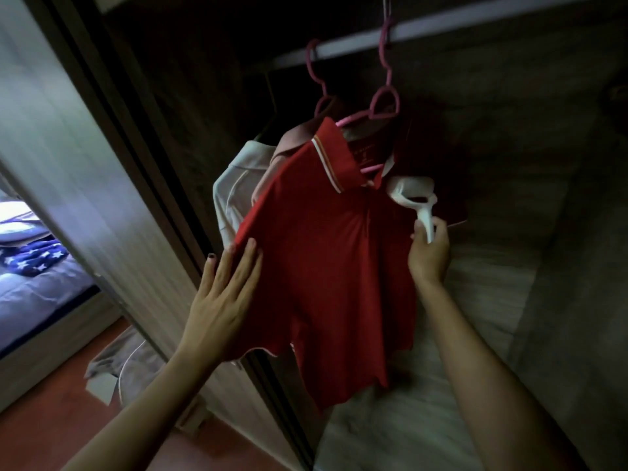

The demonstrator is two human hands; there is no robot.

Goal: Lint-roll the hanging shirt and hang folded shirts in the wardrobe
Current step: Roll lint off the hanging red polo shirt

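red polo (326, 266) hanging on pink hanger (385, 103) off the rail (475, 23) | left hand (224, 297) lying flat, fingers spread on sleeve | right hand (429, 254) gripping lint roller (413, 195) at collar | risk: hard downstroke tugging shirt off hanger

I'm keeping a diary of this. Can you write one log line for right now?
step: lint-rolling | left hand: flat on red shirt | right hand: holds lint roller near collar | shirt: on pink hanger

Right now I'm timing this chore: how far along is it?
Done: red polo shirt hangs on a pink hanger. In hand: right hand holds the white lint roller at its collar; left hand steadies the sleeve. Left: no folded shirts visible.
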